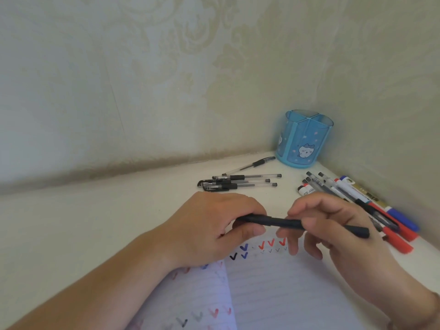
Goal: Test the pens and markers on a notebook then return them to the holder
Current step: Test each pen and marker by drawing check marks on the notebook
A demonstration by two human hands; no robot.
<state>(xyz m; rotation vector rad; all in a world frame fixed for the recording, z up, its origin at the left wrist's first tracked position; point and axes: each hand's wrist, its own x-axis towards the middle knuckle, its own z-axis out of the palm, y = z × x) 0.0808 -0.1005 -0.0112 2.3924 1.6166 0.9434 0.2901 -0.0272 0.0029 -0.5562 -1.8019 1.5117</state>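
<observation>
No readable writing anywhere: the labels on the white marker barrels at far right are too blurry, and the translucent blue plastic pen holder in the far corner only shows a white cartoon critter. The open lined notebook carries rows of black, blue and red check marks.

Your left hand is curled palm-down over the page, its grip clamped on one end of a slim black pen. Your right hand pinches the same pen mid-barrel, other fingers fanned loose; the pen sits level above the notebook.

On the white table, four clear black-capped gel pens lie near the holder, and a bunch of red, blue and black markers lies right.
</observation>
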